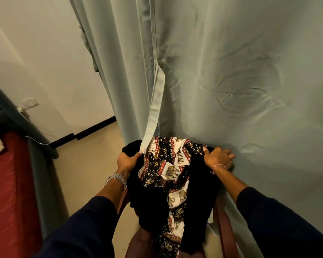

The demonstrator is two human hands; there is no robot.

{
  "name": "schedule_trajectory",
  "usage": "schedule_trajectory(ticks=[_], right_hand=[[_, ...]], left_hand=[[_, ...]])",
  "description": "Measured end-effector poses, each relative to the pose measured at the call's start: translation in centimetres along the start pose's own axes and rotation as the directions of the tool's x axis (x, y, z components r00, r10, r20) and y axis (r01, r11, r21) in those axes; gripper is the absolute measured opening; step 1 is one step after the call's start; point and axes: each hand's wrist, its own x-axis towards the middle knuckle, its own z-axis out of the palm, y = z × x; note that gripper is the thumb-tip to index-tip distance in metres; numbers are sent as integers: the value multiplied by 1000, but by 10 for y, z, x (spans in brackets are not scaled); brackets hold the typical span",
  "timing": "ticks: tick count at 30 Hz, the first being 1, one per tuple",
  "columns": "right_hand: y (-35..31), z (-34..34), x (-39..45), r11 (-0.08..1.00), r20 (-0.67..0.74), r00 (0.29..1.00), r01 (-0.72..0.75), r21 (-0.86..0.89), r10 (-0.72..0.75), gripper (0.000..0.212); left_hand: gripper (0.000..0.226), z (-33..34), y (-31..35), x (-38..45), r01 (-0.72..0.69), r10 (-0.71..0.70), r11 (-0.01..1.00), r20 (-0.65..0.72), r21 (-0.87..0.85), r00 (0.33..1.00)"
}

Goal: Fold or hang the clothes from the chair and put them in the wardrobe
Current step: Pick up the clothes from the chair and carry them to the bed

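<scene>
Clothes: black garment [147,198] and elephant-print cloth [168,164] lie draped over the chair [225,226] back, still at the start, none folded.
Left hand [126,162]: its grip curls over the black cloth at the chair's top corner, likely to lift it.
Right hand [217,158]: fingers spread at the opposite corner, thumb on the cloth; firm grip cannot be told.
Curtain [231,71]: hangs just behind the chair, its strap [155,108] dangling onto the pile.
Wardrobe: not in view.

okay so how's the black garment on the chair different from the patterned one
The black garment is plain and dark; the patterned garment carries elephants with red and white bands. The left hand grips the black one; the patterned one lies between both hands. Both are draped over the chair.
</scene>
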Motion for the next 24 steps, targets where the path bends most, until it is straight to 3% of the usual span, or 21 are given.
schedule_trajectory(ticks=[3, 8, 10, 14, 16, 18, 20, 22, 24], right_hand=[[1, -1, 5, 998, -9, 998, 65, 16, -65, 41], [-12, 2, 5, 983, -112, 980, 174, 56, -167, 22], [-30, 9, -1, 972, -114, 971, 219, 83, -209, 20], [-55, 27, -10, 906, -145, 932, 357, 226, -331, 14], [-59, 30, -16, 852, -164, 917, 400, 338, -365, 14], [-60, 30, -22, 798, -169, 912, 410, 442, -374, 17], [-59, 33, -22, 762, -182, 913, 405, 505, -365, 17], [-56, 36, -19, 724, -189, 917, 394, 567, -351, 16], [-52, 37, -17, 688, -173, 929, 359, 630, -326, 15]], left_hand=[[73, 6, 10, -9, 31, -39, 997, -112, -70, 993], [35, 12, 29, -29, -66, 74, 997, -288, 38, 955], [21, 18, 32, -33, -125, 131, 991, -297, 38, 946], [14, 45, 38, -45, -251, 248, 968, -201, 9, 948], [24, 58, 40, -51, -221, 207, 971, -148, -87, 967], [55, 69, 38, -49, -62, 55, 966, -36, -251, 998], [84, 76, 37, -49, 124, -109, 888, 59, -442, 992], [65, 81, 38, -58, 213, -94, 772, 224, -599, 970], [62, 85, 40, -70, 211, 32, 786, 379, -581, 925]])
